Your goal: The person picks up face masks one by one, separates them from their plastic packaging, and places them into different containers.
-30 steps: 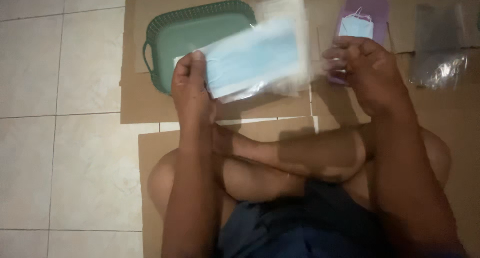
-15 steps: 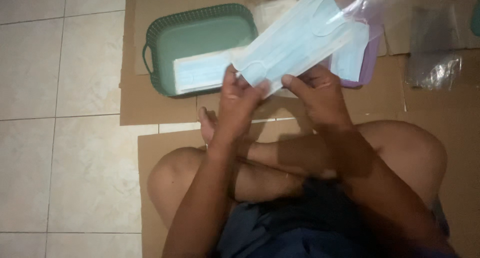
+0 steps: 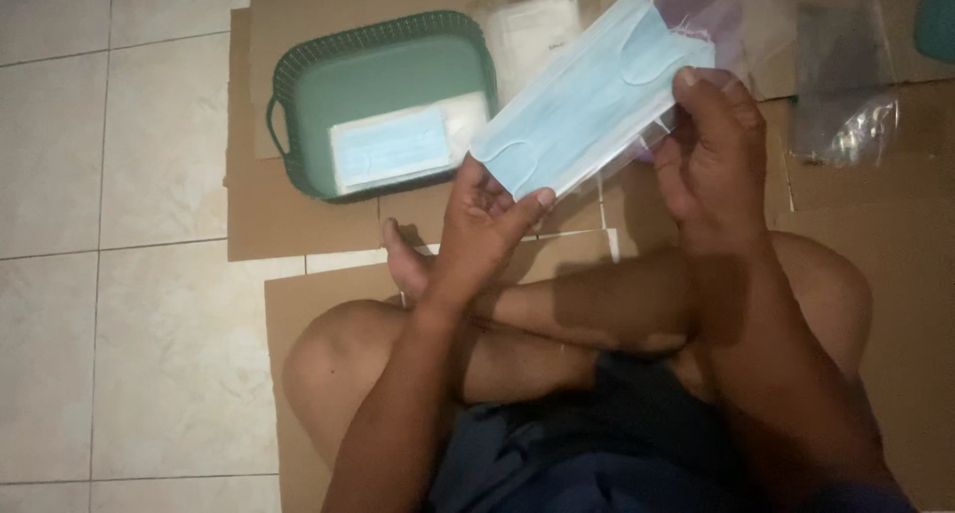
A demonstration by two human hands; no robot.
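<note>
Blue face mask (image 3: 587, 100) hangs tilted above the cardboard (image 3: 298, 209), pinched at its near-left end by the left hand (image 3: 487, 219) and at its far-right end by the right hand (image 3: 711, 155), both closed on it. One bagged mask (image 3: 393, 147) lies in the green basket (image 3: 298, 70) to the left. Clear bags (image 3: 841, 115) wait far right.

Pretty dim shot overall, soft and a bit grainy. The pale floor tiles (image 3: 119, 175) on the left catch the most light, while the lower right sinks into murky shadow around the legs. The blue face mask (image 3: 587, 100) stands out bright but fuzzy at its edges. A little glare glints off the clear plastic bags (image 3: 846, 125) top right.
</note>
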